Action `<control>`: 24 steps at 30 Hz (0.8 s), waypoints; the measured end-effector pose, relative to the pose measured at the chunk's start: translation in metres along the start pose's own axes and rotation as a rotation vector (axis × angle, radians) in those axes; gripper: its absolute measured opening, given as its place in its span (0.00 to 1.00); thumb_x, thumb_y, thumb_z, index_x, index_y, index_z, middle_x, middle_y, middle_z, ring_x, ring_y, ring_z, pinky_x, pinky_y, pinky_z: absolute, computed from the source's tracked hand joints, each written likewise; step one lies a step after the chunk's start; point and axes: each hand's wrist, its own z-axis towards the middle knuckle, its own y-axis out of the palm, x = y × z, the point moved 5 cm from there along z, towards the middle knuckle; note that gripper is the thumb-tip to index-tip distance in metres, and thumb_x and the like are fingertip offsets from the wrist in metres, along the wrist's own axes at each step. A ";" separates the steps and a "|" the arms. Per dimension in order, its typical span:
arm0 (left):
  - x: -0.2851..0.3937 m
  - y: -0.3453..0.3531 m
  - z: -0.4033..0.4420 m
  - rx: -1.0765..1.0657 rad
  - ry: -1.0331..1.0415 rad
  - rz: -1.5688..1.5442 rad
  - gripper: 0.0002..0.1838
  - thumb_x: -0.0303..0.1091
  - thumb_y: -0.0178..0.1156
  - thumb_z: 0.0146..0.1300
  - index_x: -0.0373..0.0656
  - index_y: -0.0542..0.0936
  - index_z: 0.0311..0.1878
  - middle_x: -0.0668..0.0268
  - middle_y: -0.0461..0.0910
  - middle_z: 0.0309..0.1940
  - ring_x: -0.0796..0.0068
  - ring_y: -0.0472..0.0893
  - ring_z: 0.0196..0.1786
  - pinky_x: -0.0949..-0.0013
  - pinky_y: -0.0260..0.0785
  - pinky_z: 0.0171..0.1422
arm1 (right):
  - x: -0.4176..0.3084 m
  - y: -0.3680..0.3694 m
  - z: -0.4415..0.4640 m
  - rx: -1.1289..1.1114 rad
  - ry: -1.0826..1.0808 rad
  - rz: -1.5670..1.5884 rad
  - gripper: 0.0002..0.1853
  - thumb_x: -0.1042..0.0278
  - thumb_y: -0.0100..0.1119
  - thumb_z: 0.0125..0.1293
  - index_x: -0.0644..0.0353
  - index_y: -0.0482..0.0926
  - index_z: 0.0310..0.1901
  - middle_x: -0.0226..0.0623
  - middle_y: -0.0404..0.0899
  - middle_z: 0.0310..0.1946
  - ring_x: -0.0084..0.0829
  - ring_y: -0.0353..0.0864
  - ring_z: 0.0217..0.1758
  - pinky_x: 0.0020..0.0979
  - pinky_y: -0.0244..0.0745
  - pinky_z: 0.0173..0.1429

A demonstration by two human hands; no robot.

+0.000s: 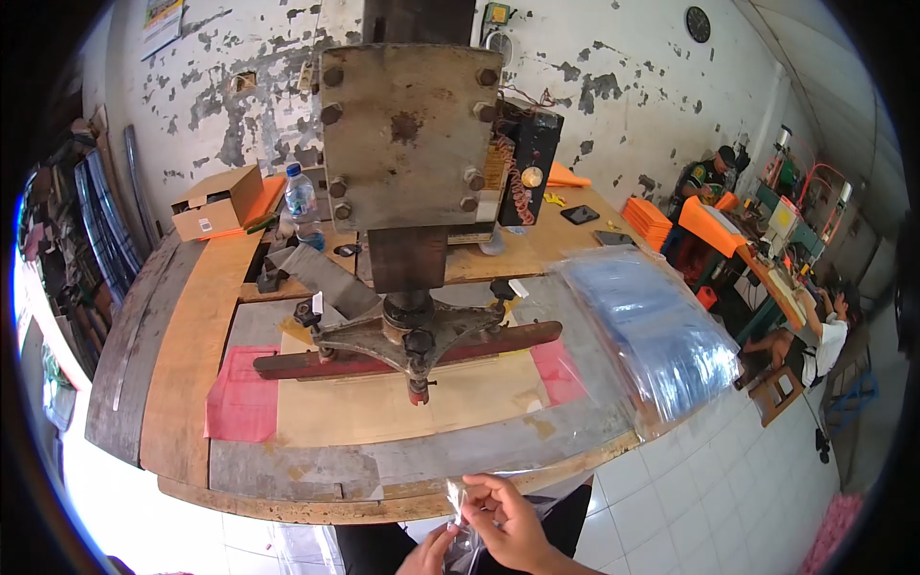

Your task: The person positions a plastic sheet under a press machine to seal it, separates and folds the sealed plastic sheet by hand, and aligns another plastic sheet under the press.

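Observation:
At the front edge of the table, close to my lap, my right hand [510,525] pinches a piece of clear plastic film [457,495] between curled fingers. Lower and just to its left, my left hand [428,554] also grips the film, its fingers closed and partly cut off by the bottom of the view. Beyond my hands stands a heavy press machine with a long horizontal bar [412,356]. Under that bar lies a cream sheet [383,417] with red material [241,395] showing at both ends.
A stack of bluish clear plastic sheets [661,331] lies on the table's right. At the back left are a cardboard box [218,199] and a water bottle [302,206]. A phone [581,215] lies behind. Two people [709,182] sit at machines on the far right.

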 end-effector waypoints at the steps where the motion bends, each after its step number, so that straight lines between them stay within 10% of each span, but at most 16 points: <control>1: -0.007 0.011 -0.006 0.005 -0.133 -0.101 0.65 0.64 0.83 0.41 0.32 0.64 0.76 0.40 0.69 0.71 0.33 0.73 0.68 0.46 0.68 0.73 | -0.011 0.006 -0.001 0.029 -0.059 -0.131 0.20 0.69 0.60 0.77 0.65 0.76 0.66 0.42 0.83 0.56 0.30 0.86 0.51 0.34 0.82 0.52; 3: -0.011 0.010 -0.008 0.038 -0.001 -0.027 0.57 0.54 0.82 0.51 0.30 0.63 0.75 0.40 0.75 0.66 0.36 0.78 0.64 0.47 0.73 0.68 | -0.017 0.006 0.000 -0.001 -0.092 -0.145 0.22 0.70 0.61 0.76 0.63 0.75 0.68 0.39 0.82 0.54 0.28 0.85 0.53 0.33 0.82 0.53; 6: -0.042 -0.011 -0.012 0.011 -0.327 -0.038 0.27 0.27 0.63 0.70 0.30 0.70 0.69 0.44 0.85 0.51 0.48 0.87 0.46 0.57 0.81 0.49 | -0.043 0.011 0.002 -0.260 -0.318 -0.334 0.25 0.67 0.64 0.74 0.64 0.74 0.70 0.45 0.81 0.59 0.35 0.84 0.60 0.39 0.79 0.62; 7: -0.004 -0.039 0.001 0.199 0.015 0.116 0.20 0.26 0.60 0.71 0.31 0.76 0.64 0.47 0.86 0.46 0.58 0.87 0.37 0.62 0.80 0.42 | -0.049 0.008 0.004 -0.264 -0.323 -0.332 0.25 0.67 0.64 0.74 0.64 0.74 0.70 0.45 0.81 0.59 0.35 0.84 0.60 0.39 0.79 0.62; 11: -0.022 -0.086 -0.003 0.564 -0.308 -0.694 0.07 0.27 0.62 0.70 0.36 0.82 0.47 0.53 0.85 0.33 0.74 0.82 0.27 0.68 0.72 0.30 | -0.063 0.013 0.006 -0.477 -0.604 -0.613 0.32 0.55 0.74 0.64 0.56 0.78 0.68 0.47 0.78 0.63 0.48 0.71 0.74 0.52 0.64 0.75; 14: -0.038 -0.125 0.009 0.472 -0.201 -0.502 0.32 0.53 0.49 0.79 0.26 0.78 0.61 0.52 0.85 0.43 0.67 0.82 0.45 0.67 0.72 0.54 | -0.055 0.006 0.027 -0.436 -0.684 -0.794 0.37 0.41 0.70 0.65 0.57 0.78 0.68 0.33 0.75 0.71 0.44 0.67 0.77 0.47 0.59 0.78; 17: -0.039 -0.139 0.048 0.574 -0.017 -0.321 0.33 0.52 0.40 0.84 0.26 0.73 0.68 0.51 0.85 0.29 0.70 0.80 0.29 0.72 0.71 0.39 | -0.047 0.008 0.055 -0.401 -0.684 -0.820 0.36 0.42 0.72 0.64 0.55 0.79 0.68 0.33 0.75 0.71 0.42 0.68 0.77 0.49 0.61 0.77; 20: -0.040 -0.122 0.069 0.486 0.044 -0.696 0.32 0.50 0.41 0.84 0.26 0.73 0.69 0.56 0.83 0.28 0.76 0.79 0.31 0.72 0.71 0.41 | -0.037 0.006 0.070 -0.376 -0.663 -0.854 0.37 0.42 0.75 0.61 0.53 0.80 0.67 0.33 0.74 0.72 0.41 0.68 0.77 0.50 0.61 0.78; 24: -0.062 -0.124 0.052 0.473 -0.024 -0.460 0.29 0.47 0.45 0.84 0.27 0.74 0.69 0.59 0.82 0.28 0.75 0.80 0.33 0.71 0.73 0.43 | -0.017 0.000 0.075 -0.393 -0.586 -0.711 0.32 0.50 0.77 0.61 0.52 0.82 0.65 0.32 0.77 0.70 0.40 0.70 0.76 0.46 0.63 0.77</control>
